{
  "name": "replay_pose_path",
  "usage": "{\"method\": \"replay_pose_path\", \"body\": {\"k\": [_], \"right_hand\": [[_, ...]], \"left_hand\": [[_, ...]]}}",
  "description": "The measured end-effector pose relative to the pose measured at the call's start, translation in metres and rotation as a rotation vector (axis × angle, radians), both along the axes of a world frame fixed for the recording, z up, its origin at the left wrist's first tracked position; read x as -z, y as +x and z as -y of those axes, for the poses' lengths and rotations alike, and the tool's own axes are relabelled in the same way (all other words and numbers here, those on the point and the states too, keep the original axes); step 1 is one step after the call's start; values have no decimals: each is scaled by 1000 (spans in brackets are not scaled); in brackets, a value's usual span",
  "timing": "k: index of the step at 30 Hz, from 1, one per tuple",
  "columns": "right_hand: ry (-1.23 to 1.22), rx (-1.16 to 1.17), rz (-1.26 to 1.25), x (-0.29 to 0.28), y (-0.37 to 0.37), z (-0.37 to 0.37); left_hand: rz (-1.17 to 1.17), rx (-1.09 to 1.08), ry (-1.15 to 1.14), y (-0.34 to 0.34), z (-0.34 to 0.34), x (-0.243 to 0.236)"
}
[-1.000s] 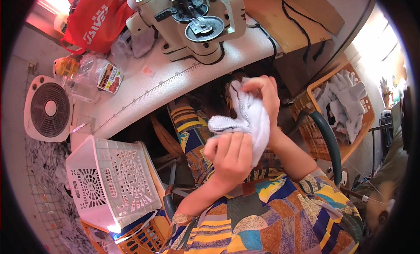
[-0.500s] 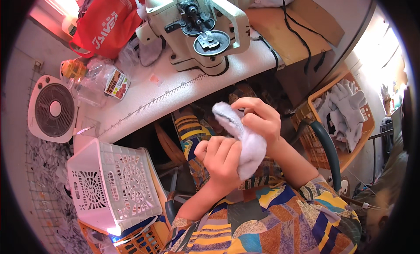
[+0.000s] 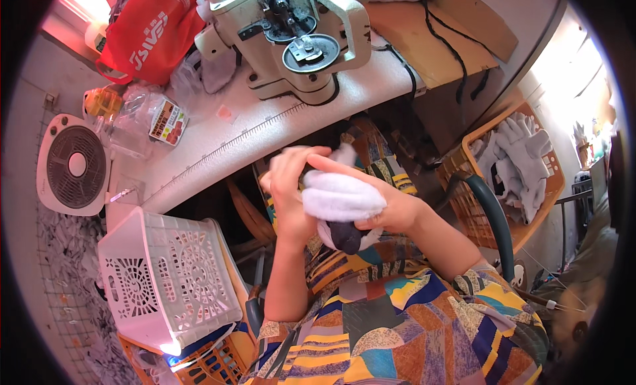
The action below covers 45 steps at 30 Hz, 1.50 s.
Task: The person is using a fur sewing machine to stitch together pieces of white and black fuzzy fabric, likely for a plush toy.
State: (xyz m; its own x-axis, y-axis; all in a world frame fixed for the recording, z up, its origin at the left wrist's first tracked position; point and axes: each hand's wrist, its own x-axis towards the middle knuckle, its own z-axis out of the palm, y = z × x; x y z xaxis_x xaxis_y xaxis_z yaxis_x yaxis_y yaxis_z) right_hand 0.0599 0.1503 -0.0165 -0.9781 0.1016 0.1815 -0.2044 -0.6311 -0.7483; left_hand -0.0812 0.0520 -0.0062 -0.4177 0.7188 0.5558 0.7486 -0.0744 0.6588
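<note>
1. The left hand (image 3: pixel 289 186) and right hand (image 3: pixel 384 209) are both closed on a white knit glove (image 3: pixel 341 198), which sits over the person's lap, at about 6 o'clock from the sewing machine (image 3: pixel 298 37)
2. A second ago the glove hung loose and higher between the hands; now it is bunched into a compact roll with its opening (image 3: pixel 346 236) gaping downward, so the person appears to be turning or folding it
3. The left fingers (image 3: pixel 301 156) wrap over the top of the roll, while the right hand cups it from 3 o'clock; both grips are clamped on the cloth
4. At 3 o'clock from the hands an orange basket (image 3: pixel 553 186) holds more white gloves (image 3: pixel 520 150)
5. At 8 o'clock stands a white lattice basket (image 3: pixel 165 279), and at 9 o'clock a small white fan (image 3: pixel 73 166) lies by the table edge (image 3: pixel 218 150), with a red bag (image 3: pixel 146 34) at 11 o'clock
</note>
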Motion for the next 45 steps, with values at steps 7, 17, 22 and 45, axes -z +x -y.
{"method": "replay_pose_path", "body": {"k": [7,17,22,45], "right_hand": [[91,299,101,11,-1,-5],[1367,1019,-234,-16,1,-12],[1368,1057,-213,-5,6,-10],[367,290,250,5,15,-31]], "left_hand": [[-20,-264,-172,15,15,4],[-467,-310,153,46,18,12],[-475,-323,144,54,15,8],[96,-137,-8,42,8,21]]}}
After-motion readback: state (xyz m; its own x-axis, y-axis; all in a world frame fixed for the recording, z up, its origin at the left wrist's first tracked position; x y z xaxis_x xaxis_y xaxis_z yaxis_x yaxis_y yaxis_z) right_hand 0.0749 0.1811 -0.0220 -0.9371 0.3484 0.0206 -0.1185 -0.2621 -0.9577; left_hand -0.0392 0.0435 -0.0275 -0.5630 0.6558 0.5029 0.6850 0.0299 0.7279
